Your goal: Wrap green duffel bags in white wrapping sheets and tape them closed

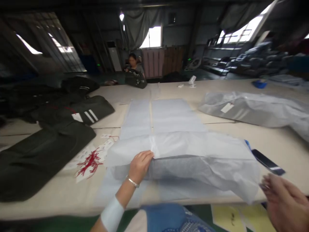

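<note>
A folded grey garment (183, 167) lies near the front edge of the table, wrapped in thin white tissue paper (193, 145). My left hand (140, 166) is closed on the left edge of the tissue where it folds over the garment. My right hand (285, 201) is low at the right and blurred, by the loose right corner of the tissue; its fingers seem to pinch that corner. More sheets of tissue (166, 112) lie flat behind the bundle.
Dark garments (41, 151) are piled on the left of the table (277, 141), with red-stringed tags (90, 161) beside them. A bagged grey garment (253, 111) lies at right. A phone (267, 161) rests near my right hand. Another person (134, 66) sits at the far end.
</note>
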{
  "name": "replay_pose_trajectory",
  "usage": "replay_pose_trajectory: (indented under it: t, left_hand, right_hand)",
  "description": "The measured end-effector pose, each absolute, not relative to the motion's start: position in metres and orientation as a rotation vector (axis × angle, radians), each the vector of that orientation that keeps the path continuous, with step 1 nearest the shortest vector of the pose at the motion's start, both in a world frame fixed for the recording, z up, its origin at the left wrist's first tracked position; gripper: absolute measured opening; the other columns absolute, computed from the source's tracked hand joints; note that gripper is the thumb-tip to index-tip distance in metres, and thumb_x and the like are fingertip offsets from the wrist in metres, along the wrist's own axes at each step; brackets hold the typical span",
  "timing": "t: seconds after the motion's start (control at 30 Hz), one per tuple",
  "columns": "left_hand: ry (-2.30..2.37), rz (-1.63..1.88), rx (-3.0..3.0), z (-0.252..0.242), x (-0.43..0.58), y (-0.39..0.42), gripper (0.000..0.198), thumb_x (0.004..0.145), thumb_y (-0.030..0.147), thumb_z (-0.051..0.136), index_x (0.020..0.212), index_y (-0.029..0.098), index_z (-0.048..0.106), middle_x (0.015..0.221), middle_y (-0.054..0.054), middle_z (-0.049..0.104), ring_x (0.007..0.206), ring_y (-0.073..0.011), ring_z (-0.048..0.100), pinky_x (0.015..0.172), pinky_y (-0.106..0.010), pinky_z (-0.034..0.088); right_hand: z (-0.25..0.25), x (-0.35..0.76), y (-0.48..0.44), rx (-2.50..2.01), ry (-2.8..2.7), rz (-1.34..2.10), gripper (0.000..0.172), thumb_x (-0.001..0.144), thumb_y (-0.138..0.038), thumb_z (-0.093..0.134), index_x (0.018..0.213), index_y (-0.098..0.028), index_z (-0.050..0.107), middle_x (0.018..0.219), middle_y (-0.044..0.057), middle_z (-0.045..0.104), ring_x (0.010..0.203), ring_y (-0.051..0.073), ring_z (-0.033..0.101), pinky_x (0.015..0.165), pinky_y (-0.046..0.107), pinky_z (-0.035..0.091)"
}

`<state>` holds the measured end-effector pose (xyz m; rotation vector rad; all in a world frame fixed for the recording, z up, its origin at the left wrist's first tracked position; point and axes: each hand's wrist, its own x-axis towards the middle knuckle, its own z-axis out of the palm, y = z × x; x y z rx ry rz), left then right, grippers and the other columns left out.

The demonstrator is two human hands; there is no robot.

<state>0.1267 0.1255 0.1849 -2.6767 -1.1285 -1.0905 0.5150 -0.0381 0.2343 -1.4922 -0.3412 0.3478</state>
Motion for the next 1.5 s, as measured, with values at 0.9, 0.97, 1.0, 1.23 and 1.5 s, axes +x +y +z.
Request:
replay_pose_trajectory:
  t: [0.9, 0.97, 1.0, 1.23, 1.5]
  left_hand:
    - [-0.896, -1.236, -2.848, 0.169, 0.108, 0.145, 0.018, 0.093, 0.016, 0.053, 0.107, 0.021, 0.063, 0.108, -0.004, 0.069, 0.099, -0.0199, 0.06, 0.081, -0.035, 0.049]
    - [-0.899, -1.233, -2.85, 0.168, 0.108, 0.145, 0.018, 0.093, 0.016, 0.054, 0.107, 0.021, 0.064, 0.108, -0.003, 0.069, 0.1, -0.0195, 0.06, 0.081, -0.034, 0.048]
    - [-0.896, -1.233, -2.851, 0.167, 0.108, 0.145, 0.018, 0.093, 0.016, 0.054, 0.107, 0.021, 0.064, 0.109, -0.003, 0.069, 0.1, -0.0194, 0.06, 0.081, -0.034, 0.048]
    - [-0.859, -1.259, -2.852, 0.164, 0.106, 0.147, 0.019, 0.093, 0.016, 0.055, 0.11, 0.02, 0.063, 0.111, -0.004, 0.069, 0.101, -0.0204, 0.061, 0.082, -0.035, 0.048]
    - [-0.846, -1.25, -2.819, 0.166, 0.106, 0.147, 0.019, 0.093, 0.016, 0.054, 0.11, 0.02, 0.064, 0.11, -0.005, 0.069, 0.101, -0.0221, 0.062, 0.082, -0.036, 0.048]
  right_hand:
    - [0.2, 0.325, 0.094, -2.047, -0.776, 0.626, 0.031, 0.078, -0.037, 0.067, 0.056, -0.019, 0.055, 0.044, -0.001, 0.057, 0.041, 0.012, 0.055, 0.044, 0.021, 0.043]
    - [0.201, 0.326, 0.092, -2.092, -0.808, 0.575, 0.031, 0.078, -0.037, 0.069, 0.055, -0.019, 0.057, 0.042, -0.001, 0.057, 0.041, 0.013, 0.056, 0.043, 0.021, 0.041]
    - [0.202, 0.326, 0.09, -2.106, -0.814, 0.559, 0.032, 0.078, -0.038, 0.069, 0.055, -0.019, 0.058, 0.042, 0.0, 0.057, 0.042, 0.013, 0.056, 0.043, 0.02, 0.041]
    - [0.202, 0.318, 0.077, -2.041, -0.719, 0.673, 0.028, 0.082, -0.037, 0.066, 0.065, -0.018, 0.056, 0.059, 0.001, 0.067, 0.044, 0.011, 0.058, 0.042, 0.02, 0.047]
    - [0.184, 0.323, 0.062, -1.938, -0.623, 0.863, 0.035, 0.079, -0.04, 0.069, 0.057, -0.018, 0.053, 0.053, 0.0, 0.063, 0.039, 0.009, 0.052, 0.038, 0.019, 0.046]
